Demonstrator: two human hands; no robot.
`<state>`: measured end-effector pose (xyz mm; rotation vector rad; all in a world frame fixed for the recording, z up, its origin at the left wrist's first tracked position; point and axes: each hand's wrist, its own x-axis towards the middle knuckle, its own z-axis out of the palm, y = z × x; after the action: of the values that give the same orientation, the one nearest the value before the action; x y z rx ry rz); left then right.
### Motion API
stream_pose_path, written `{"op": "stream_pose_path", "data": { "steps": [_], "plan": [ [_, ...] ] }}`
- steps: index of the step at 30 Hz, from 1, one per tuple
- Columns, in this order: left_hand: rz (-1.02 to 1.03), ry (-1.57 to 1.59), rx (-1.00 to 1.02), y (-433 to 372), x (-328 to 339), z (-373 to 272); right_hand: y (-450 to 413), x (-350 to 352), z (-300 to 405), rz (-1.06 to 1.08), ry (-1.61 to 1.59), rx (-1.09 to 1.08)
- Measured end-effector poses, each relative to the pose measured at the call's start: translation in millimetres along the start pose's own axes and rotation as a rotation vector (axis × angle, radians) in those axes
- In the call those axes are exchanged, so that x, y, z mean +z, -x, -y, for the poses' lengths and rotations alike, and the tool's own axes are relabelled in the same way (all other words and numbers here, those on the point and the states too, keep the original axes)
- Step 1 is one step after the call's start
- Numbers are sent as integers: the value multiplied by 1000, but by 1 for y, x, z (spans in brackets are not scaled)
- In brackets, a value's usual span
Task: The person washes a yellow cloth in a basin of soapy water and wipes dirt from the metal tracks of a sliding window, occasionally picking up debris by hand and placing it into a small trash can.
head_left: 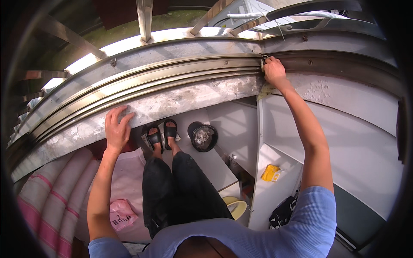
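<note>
At the corner of the metal sliding-window track (180,67), my right hand (275,69) grips a small pale rag (263,63). Most of that rag is hidden by my fingers. My left hand (118,127) rests its fingertips on the front edge of the worn, paint-flaked windowsill (167,102), fingers apart and holding nothing. A yellowish patch (266,90), perhaps cloth or peeled material, shows on the sill's corner just below my right wrist.
My sandalled feet stand on a white surface (190,158). Beside them is a black bucket (191,130) containing greyish water or cloth. Metal bars (144,19) stand outside. Rolled striped sacks (61,190), a pink bag (122,214), a yellow packet (270,173) and a yellow basin (240,209) lie lower.
</note>
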<state>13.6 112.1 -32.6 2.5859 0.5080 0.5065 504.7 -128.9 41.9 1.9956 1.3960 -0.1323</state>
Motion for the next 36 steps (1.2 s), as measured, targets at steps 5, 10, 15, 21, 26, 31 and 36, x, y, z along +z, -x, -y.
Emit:
{"op": "stream_pose_path", "data": {
  "steps": [5, 10, 15, 21, 26, 31, 36],
  "plan": [
    [47, -54, -18, 18, -16, 22, -23, -19, 10, 342, -86, 145],
    [-10, -109, 20, 18, -5, 21, -15, 5, 13, 75, -277, 347],
    [-20, -105, 19, 18, -6, 21, -10, 7, 31, -7, -419, 389],
    [-25, -117, 26, 22, -7, 22, -11, -35, 100, -282, -550, 203],
    [-28, -125, 28, 17, -4, 18, -19, -72, 158, -435, -670, 93],
    [-18, -177, 33, 20, 0, 21, -21, -89, 198, -699, -895, -57],
    [13, -175, 28, 19, -1, 21, -8, -86, 177, -494, -1269, -59]
  ]
}}
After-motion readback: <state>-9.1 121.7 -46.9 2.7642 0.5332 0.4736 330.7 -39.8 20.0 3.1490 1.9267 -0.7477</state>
